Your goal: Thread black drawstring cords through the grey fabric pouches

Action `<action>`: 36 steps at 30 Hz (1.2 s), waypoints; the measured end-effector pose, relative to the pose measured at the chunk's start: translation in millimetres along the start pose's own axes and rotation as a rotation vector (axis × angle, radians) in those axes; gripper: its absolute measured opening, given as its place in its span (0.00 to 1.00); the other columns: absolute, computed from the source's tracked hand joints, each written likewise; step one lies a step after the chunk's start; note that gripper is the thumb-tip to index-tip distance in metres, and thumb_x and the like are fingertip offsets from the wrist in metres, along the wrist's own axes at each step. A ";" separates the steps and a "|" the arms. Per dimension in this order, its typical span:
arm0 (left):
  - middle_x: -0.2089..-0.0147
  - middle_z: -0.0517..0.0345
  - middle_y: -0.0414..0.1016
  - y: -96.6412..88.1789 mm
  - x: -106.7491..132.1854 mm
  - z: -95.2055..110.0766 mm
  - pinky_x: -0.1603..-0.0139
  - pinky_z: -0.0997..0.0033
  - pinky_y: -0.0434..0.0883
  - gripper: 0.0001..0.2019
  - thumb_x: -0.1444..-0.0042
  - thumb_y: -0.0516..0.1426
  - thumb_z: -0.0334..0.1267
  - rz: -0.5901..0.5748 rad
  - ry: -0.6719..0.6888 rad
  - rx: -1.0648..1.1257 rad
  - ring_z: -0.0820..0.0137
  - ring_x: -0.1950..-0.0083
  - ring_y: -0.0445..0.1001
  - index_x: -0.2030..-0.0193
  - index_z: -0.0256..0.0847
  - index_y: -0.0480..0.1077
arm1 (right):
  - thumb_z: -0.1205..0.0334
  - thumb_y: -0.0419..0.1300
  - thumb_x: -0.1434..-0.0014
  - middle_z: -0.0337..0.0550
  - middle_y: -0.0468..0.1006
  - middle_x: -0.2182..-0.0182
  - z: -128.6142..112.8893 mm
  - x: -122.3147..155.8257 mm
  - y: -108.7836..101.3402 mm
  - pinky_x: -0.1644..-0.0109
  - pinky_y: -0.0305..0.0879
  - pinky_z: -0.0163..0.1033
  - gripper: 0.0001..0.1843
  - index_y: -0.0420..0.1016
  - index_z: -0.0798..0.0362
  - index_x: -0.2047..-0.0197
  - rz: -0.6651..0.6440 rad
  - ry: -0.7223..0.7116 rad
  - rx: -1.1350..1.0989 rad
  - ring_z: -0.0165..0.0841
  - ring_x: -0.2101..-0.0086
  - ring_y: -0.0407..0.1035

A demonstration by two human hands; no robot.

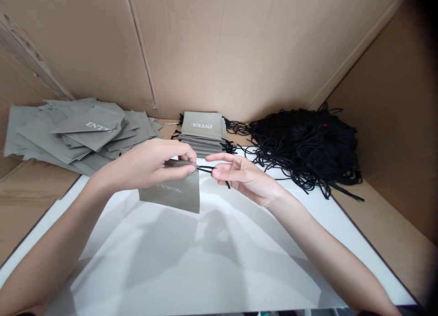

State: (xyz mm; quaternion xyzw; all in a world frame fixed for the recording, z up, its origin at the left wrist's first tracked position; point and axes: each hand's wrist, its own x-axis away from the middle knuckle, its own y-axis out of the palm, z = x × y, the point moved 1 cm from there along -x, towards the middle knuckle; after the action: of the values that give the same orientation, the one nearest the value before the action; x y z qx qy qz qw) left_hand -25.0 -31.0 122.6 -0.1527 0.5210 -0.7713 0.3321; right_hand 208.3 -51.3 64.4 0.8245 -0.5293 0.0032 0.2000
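Observation:
A grey pouch (pixel 186 198) with white lettering hangs above the white tabletop, its top edge pinched between the thumb and fingers of my left hand (pixel 164 163). From the pouch's right top corner a black cord (pixel 205 169) runs out as two strands. My right hand (pixel 241 174) pinches that cord between thumb and index finger, a short end dangling below the fingertips. The other right fingers are loosely bent. My left fingers cover part of the pouch's upper edge and lettering.
Loose grey pouches (pixel 78 133) lie heaped at the back left. A neat stack of corded pouches (pixel 201 124) marked INTEX stands at the back middle. To its right sits a big tangle of black cords (pixel 304 142). Cardboard walls (pixel 239 46) enclose the white table (pixel 164 275).

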 end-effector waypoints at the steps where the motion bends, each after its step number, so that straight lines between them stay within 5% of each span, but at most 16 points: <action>1: 0.61 0.60 0.77 -0.7 0.3 -0.5 0.65 0.75 0.63 0.12 0.34 0.52 0.47 -0.006 -0.005 0.003 0.71 0.65 0.72 0.57 0.44 0.72 | 0.65 0.75 0.54 0.34 0.76 0.73 -0.8 0.4 -0.5 0.65 0.60 0.34 0.23 0.79 0.51 0.53 0.003 -0.003 0.000 0.26 0.72 0.65; 16: 0.62 0.61 0.79 -7.6 2.4 -8.2 0.67 0.73 0.64 0.11 0.35 0.54 0.49 0.022 -0.032 0.052 0.71 0.67 0.71 0.57 0.47 0.74 | 0.66 0.75 0.55 0.33 0.77 0.73 -7.4 1.0 -11.2 0.67 0.61 0.33 0.25 0.76 0.51 0.53 0.020 0.022 -0.008 0.24 0.74 0.65; 25: 0.68 0.62 0.79 -9.8 4.7 -9.6 0.70 0.73 0.62 0.10 0.38 0.59 0.48 0.305 0.047 0.009 0.73 0.74 0.67 0.63 0.46 0.77 | 0.67 0.76 0.59 0.32 0.74 0.77 -13.8 0.6 -16.0 0.72 0.59 0.30 0.25 0.78 0.53 0.56 0.100 0.004 0.006 0.23 0.77 0.63; 36: 0.66 0.60 0.81 -13.7 7.7 -13.9 0.69 0.74 0.64 0.11 0.40 0.60 0.50 0.309 0.049 0.011 0.72 0.72 0.71 0.63 0.46 0.78 | 0.67 0.77 0.59 0.32 0.75 0.78 -16.1 -0.1 -21.7 0.73 0.62 0.27 0.24 0.78 0.54 0.57 0.090 -0.024 -0.014 0.21 0.78 0.64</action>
State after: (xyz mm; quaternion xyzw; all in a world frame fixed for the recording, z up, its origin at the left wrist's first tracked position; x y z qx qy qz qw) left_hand -43.6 -23.1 128.5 -0.0501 0.5417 -0.7175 0.4350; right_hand 230.6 -38.0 72.1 0.7984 -0.5684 -0.0013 0.1989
